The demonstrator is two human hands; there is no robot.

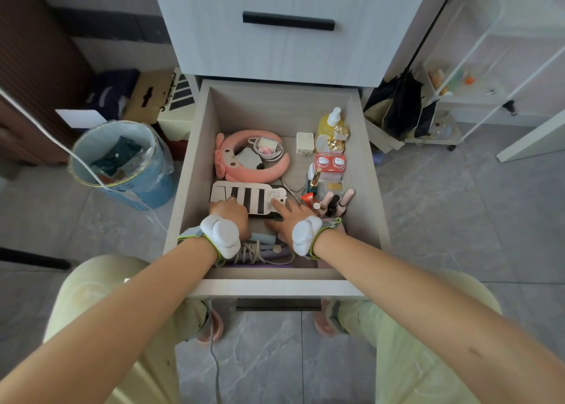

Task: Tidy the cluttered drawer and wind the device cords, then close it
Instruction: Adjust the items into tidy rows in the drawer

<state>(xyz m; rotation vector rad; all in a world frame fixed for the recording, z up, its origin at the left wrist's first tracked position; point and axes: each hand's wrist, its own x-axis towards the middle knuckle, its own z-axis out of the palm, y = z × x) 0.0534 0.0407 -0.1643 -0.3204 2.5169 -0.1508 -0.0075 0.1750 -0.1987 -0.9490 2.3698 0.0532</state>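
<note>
- While the drawer (198, 165) stands open, my left hand (230, 215) rests on the striped card (244, 200); I cannot tell its grip.
- My right hand (290, 218) presses it, fingers spread.

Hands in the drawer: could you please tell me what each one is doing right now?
Left hand: fingers curled over the left end of the hair-tie card; grip cannot be told.
Right hand: open, fingertips resting on the card.

Headband (250, 155) behind card (244, 200) in drawer (189, 171)
</note>
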